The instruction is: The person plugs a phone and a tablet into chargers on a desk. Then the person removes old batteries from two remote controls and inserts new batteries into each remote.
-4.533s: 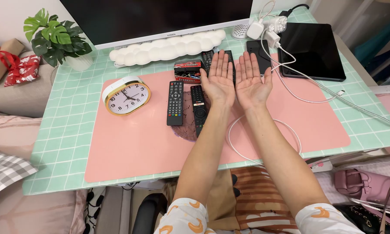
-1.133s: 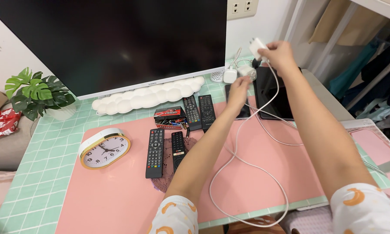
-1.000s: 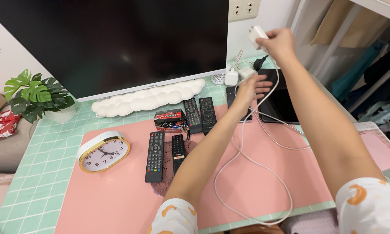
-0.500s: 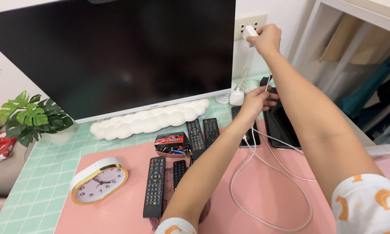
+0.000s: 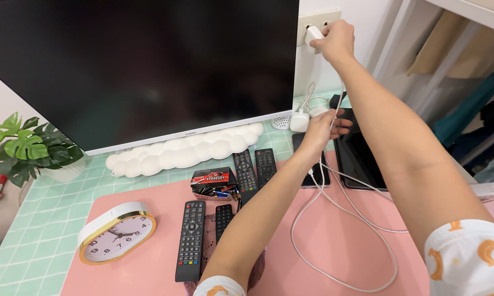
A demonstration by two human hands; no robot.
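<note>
Right hand [image 5: 334, 41] pinches a white charger [image 5: 312, 34] at the wall socket [image 5: 317, 19], at 12 o'clock — left hand [image 5: 319, 125], grip loosely curled, holds its white cable [image 5: 334, 107] over the worktop [image 5: 334, 241].

Glossy white plastic on the charger [image 5: 313, 35]; smooth rubbery white on the cable [image 5: 343, 235]. Beside the cable, matt pink on the mat [image 5: 334, 241]. Above the mat, glossy black glass on the screen [image 5: 148, 66]; matt black plastic on the remotes [image 5: 190, 240].
</note>
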